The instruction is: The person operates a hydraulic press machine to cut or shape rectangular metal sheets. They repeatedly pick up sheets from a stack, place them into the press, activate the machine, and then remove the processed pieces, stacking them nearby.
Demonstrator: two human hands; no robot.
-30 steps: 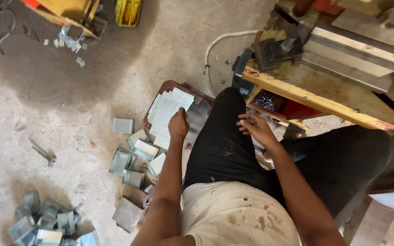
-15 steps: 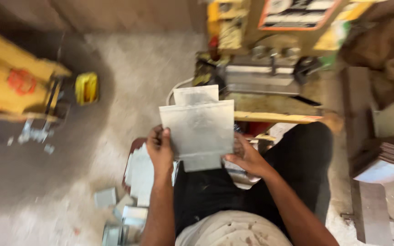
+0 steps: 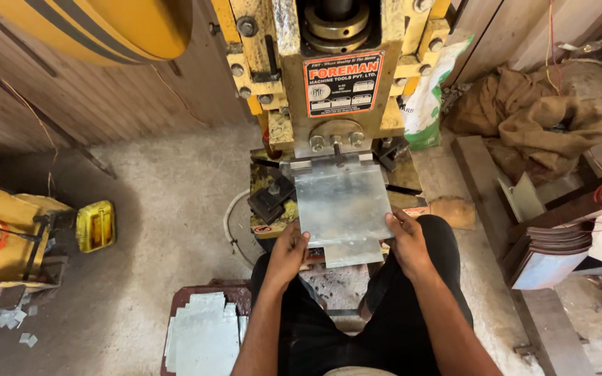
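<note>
sheet [image 3: 343, 202]: a flat grey metal sheet, held level, its far edge pushed in under the press head, so the tool sits over that edge; a smaller sheet [image 3: 346, 252] shows just below its near edge, whether joined or separate i cannot tell.
left hand [image 3: 287, 254]: grip clamped on the sheet's near left corner, thumb on top, fingers beneath, well back from the tool.
right hand [image 3: 407, 240]: grip clamped on the near right corner in the same way; one hand on each side keeps the sheet square to the press.
press [image 3: 336, 83]: yellow machine with a red plate on its front, standing straight ahead of the knees, within arm's reach from a seat.
stack [image 3: 203, 338]: more grey sheets piled on a low stand by the left knee, close for the left hand.
scraps [image 3: 5, 320]: small grey offcuts on the floor, far left, apart from the work.
box [image 3: 95, 225]: small yellow box on the floor, left, near the scraps.
sacks [image 3: 531, 111]: brown cloth heaped at the right, behind a pile of dark plates [image 3: 552, 247].
</note>
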